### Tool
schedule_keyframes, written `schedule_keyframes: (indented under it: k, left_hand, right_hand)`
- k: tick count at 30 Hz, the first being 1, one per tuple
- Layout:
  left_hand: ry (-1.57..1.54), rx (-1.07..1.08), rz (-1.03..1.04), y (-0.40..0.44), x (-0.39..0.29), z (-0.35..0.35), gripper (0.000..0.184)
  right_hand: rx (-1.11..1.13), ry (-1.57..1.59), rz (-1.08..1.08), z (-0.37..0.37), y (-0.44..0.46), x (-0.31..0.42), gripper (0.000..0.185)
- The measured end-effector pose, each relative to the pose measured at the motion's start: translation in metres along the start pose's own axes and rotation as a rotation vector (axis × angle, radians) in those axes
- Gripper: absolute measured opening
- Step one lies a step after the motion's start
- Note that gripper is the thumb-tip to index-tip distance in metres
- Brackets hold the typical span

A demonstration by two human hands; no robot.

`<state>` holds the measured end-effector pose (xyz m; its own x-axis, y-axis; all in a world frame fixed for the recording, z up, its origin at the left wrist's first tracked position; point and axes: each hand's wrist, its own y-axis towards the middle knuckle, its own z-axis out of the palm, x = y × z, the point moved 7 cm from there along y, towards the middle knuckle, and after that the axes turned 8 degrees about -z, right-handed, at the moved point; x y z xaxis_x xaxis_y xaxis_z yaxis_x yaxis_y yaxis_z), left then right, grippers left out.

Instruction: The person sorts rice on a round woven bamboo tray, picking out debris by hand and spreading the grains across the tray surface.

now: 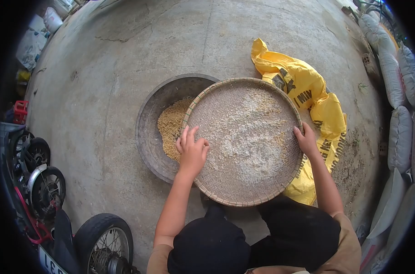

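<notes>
A round woven winnowing tray (223, 187) with a bound rim is tilted over the right side of a wide grey basin (146, 132). Pale, powdery broken grain (257, 150) is spread across the tray, mixed with some yellowish grain. My right hand (306, 140) grips the tray's right rim, thumb on top. My left hand (193, 150) lies over the left rim, its fingers bent and apart; whether the fingertips touch the tray is unclear. Golden unhusked grain (172, 123) fills part of the basin, and the tray hides the rest of it.
A crumpled yellow sack (323, 114) with black print lies right of the tray. Filled white sacks (400, 137) line the right side. Motorcycle wheels (104, 244) stand at lower left, with a red crate (20, 112) beyond. The floor is cracked concrete (166, 45).
</notes>
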<state>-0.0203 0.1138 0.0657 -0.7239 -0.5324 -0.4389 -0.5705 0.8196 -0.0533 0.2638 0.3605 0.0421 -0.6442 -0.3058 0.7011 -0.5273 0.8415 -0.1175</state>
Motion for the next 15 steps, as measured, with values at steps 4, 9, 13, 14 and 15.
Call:
schedule_keyframes:
  k: [4, 9, 13, 14, 15]
  left_hand:
    - [-0.134, -0.020, -0.055, 0.001, 0.013, -0.004, 0.009]
    - [-0.143, -0.042, -0.050, 0.000, 0.013, -0.003, 0.008]
    - [-0.027, -0.025, -0.024, 0.002, 0.004, 0.002, 0.008]
    - [0.015, -0.004, -0.017, 0.003, 0.004, 0.005, 0.007]
    - [0.014, -0.004, -0.018, 0.004, 0.005, 0.005, 0.007]
  right_hand:
    - [0.013, -0.009, 0.010, -0.001, 0.000, 0.002, 0.032]
    - [-0.013, 0.005, -0.012, 0.000, 0.000, -0.001, 0.033]
    - [-0.011, -0.010, -0.015, -0.001, 0.000, 0.002, 0.034]
    - [-0.010, -0.011, -0.016, -0.001, 0.000, 0.001, 0.034]
    - [-0.004, 0.000, -0.006, 0.000, 0.000, 0.000, 0.033]
